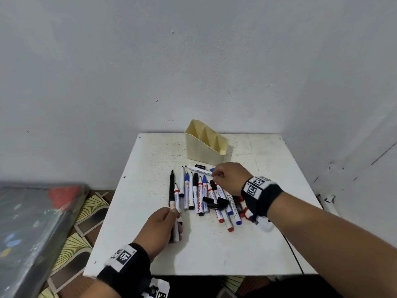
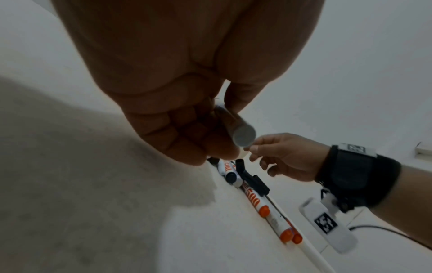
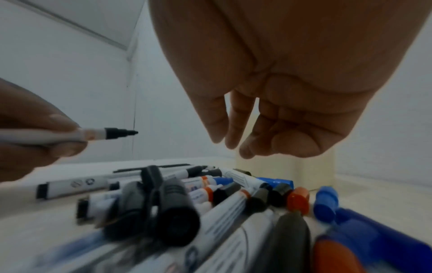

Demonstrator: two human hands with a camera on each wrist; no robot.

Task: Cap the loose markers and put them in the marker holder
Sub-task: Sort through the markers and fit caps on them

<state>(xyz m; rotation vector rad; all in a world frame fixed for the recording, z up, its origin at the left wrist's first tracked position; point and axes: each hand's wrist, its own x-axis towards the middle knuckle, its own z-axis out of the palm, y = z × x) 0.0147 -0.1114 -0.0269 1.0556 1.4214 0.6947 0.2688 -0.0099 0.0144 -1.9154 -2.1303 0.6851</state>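
The left hand (image 1: 160, 227) is nearest, over the front of the white surface (image 1: 214, 254). Its grip is closed round an uncapped black marker (image 1: 175, 224), thumb and curled fingers on the barrel. That marker's long axis runs away from the person; the right wrist view shows its black tip (image 3: 121, 132) bare and pointing ahead, level with the surface.

Beyond lies the pile (image 1: 206, 196) of loose markers, most lying parallel with long axes running near to far, tips toward the wall. Black caps (image 1: 214, 202) lie across them; red and blue caps sit at the right.

The right hand (image 1: 229, 178) hovers over the pile's far end, its grip narrow, fingers loosely bent and holding nothing.

Farthest, the cream holder (image 1: 206, 143) stands by the wall.
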